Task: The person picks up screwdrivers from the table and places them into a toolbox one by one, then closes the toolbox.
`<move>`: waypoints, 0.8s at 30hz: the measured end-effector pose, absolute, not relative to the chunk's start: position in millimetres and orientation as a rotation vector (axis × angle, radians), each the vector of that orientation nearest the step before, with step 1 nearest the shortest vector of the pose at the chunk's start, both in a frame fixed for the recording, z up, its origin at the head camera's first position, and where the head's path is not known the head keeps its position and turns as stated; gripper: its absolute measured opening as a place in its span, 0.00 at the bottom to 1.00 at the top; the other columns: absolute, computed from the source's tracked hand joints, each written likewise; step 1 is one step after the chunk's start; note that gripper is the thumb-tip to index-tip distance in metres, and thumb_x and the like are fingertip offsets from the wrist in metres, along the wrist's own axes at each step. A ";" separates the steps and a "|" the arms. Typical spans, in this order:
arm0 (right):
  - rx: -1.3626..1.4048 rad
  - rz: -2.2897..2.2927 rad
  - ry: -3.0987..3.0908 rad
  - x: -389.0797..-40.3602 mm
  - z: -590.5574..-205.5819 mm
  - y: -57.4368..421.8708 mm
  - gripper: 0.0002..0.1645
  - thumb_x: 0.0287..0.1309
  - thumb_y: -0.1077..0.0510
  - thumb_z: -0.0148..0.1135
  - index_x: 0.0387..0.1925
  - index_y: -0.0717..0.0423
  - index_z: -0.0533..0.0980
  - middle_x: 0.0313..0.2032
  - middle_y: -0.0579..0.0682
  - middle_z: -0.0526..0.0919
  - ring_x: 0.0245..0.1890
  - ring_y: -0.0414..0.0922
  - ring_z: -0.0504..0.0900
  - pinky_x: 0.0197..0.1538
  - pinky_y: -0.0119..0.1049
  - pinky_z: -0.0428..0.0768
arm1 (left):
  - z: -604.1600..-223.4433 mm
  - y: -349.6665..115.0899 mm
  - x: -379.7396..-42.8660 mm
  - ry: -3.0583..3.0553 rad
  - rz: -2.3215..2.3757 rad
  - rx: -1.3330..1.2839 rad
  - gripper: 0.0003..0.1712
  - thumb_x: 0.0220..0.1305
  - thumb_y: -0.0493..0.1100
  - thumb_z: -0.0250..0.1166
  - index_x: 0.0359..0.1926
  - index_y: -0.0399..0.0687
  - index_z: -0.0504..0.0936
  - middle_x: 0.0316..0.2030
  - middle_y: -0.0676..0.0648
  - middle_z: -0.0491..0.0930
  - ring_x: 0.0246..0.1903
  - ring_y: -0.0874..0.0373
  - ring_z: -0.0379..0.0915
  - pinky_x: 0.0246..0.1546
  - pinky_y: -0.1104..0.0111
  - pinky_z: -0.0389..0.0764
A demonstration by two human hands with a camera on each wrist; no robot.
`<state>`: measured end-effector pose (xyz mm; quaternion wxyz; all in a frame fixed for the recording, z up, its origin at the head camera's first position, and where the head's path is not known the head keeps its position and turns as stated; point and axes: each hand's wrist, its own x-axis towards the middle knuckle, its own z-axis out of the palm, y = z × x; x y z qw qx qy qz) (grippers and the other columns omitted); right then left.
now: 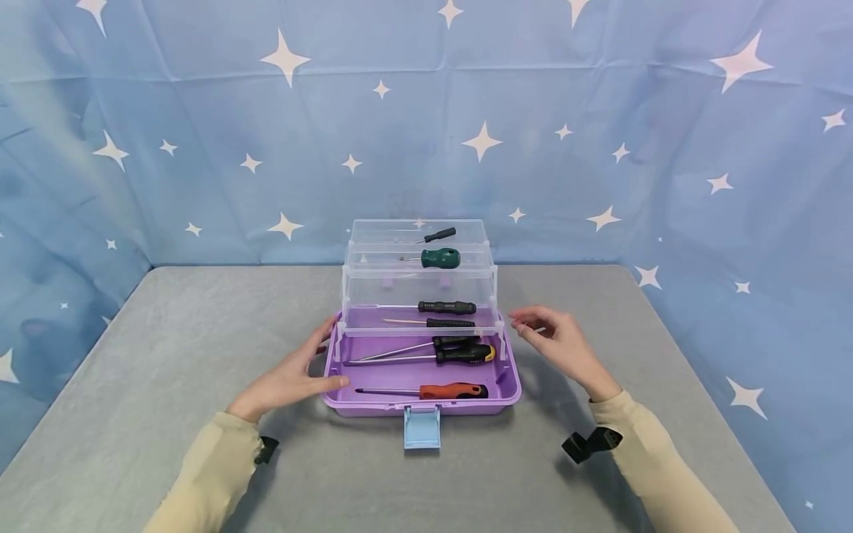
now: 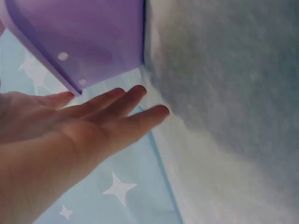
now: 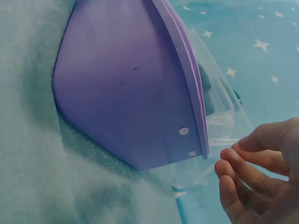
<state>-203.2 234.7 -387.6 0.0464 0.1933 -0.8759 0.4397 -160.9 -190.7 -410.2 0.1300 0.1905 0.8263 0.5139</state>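
Note:
A purple toolbox stands unlatched on the grey table, its clear tiered trays raised. My left hand rests along its left side, thumb over the rim near the front corner; in the left wrist view the fingers reach out fairly straight beside the purple wall. To the right of the box hovers my right hand, fingers loosely bent, nothing seen in them. Inside the base lie an orange-handled screwdriver and a black one with a yellow end. A stubby green screwdriver sits in an upper tray.
Above the green one is a small dark screwdriver. Several more black-handled screwdrivers lie lower, partly behind clear plastic. A light blue latch hangs down in front of the box. Behind the table hangs a blue star-patterned curtain.

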 end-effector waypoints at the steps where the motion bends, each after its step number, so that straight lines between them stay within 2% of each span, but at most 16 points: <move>1: 0.584 1.344 -2.677 -203.2 -388.1 235.5 0.13 0.63 0.68 0.59 0.48 0.67 0.79 0.38 0.58 0.85 0.35 0.48 0.82 0.37 0.31 0.79 | -411.1 -192.2 -162.5 2.377 1.517 0.546 0.56 0.59 0.44 0.70 0.77 0.50 0.41 0.72 0.33 0.48 0.67 0.31 0.49 0.61 0.37 0.54; 6: 0.586 1.362 -2.676 -203.5 -391.0 238.9 0.13 0.62 0.69 0.59 0.48 0.68 0.79 0.38 0.59 0.85 0.35 0.51 0.83 0.37 0.31 0.79 | -414.2 -200.7 -170.4 2.304 1.620 0.505 0.45 0.66 0.41 0.63 0.75 0.46 0.48 0.69 0.31 0.54 0.65 0.30 0.54 0.62 0.40 0.56; 10: 0.585 1.358 -2.692 -201.9 -388.5 237.4 0.14 0.61 0.70 0.59 0.48 0.70 0.78 0.39 0.61 0.84 0.35 0.53 0.83 0.38 0.32 0.79 | -418.8 -207.4 -178.6 2.305 1.664 0.432 0.37 0.71 0.43 0.57 0.74 0.41 0.50 0.68 0.29 0.57 0.63 0.31 0.58 0.61 0.44 0.61; 15: 0.576 1.344 -2.730 -204.8 -394.4 237.3 0.14 0.62 0.68 0.60 0.49 0.67 0.78 0.39 0.59 0.84 0.37 0.50 0.82 0.40 0.37 0.80 | -425.1 -214.4 -186.4 2.258 1.740 0.282 0.36 0.73 0.47 0.55 0.74 0.41 0.51 0.68 0.30 0.58 0.63 0.36 0.59 0.59 0.51 0.68; 24: 0.596 1.315 -2.700 -207.7 -402.2 234.6 0.12 0.60 0.70 0.61 0.46 0.68 0.79 0.37 0.59 0.84 0.34 0.49 0.82 0.37 0.37 0.81 | -422.6 -211.2 -211.5 2.269 1.710 0.175 0.38 0.72 0.48 0.56 0.74 0.38 0.51 0.67 0.30 0.58 0.62 0.37 0.63 0.57 0.54 0.71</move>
